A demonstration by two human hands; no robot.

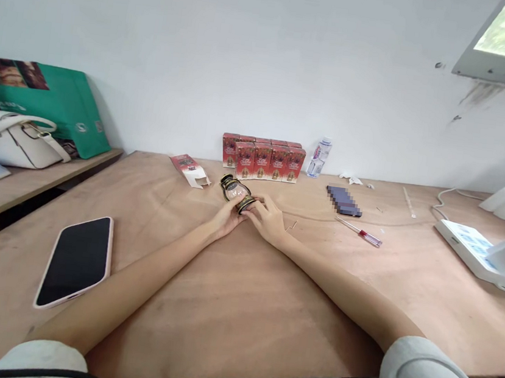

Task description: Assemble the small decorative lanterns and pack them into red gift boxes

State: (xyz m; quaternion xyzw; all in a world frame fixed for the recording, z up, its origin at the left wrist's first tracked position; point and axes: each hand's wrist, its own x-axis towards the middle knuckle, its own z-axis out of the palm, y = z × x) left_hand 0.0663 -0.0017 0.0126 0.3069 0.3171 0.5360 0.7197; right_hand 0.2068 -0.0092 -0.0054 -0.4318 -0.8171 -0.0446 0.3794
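Note:
A small bronze-coloured lantern [235,189] with a clear globe lies tilted between my hands, its top pointing away to the left and its base toward me. My left hand [227,218] is closed around the lantern's lower side. At the base, the fingers of my right hand [268,219] are pressed against the rim. Beyond the lantern to the left lies an opened red box [190,170] on its side. Several red boxes [262,161] with lantern pictures stand in rows by the wall.
A screwdriver [360,231] and a dark phone [343,201] lie to the right, near a white power strip [486,254]. A water bottle [319,158] stands by the wall. Another phone [75,262] rests near my left forearm. A white handbag [14,138] sits far left.

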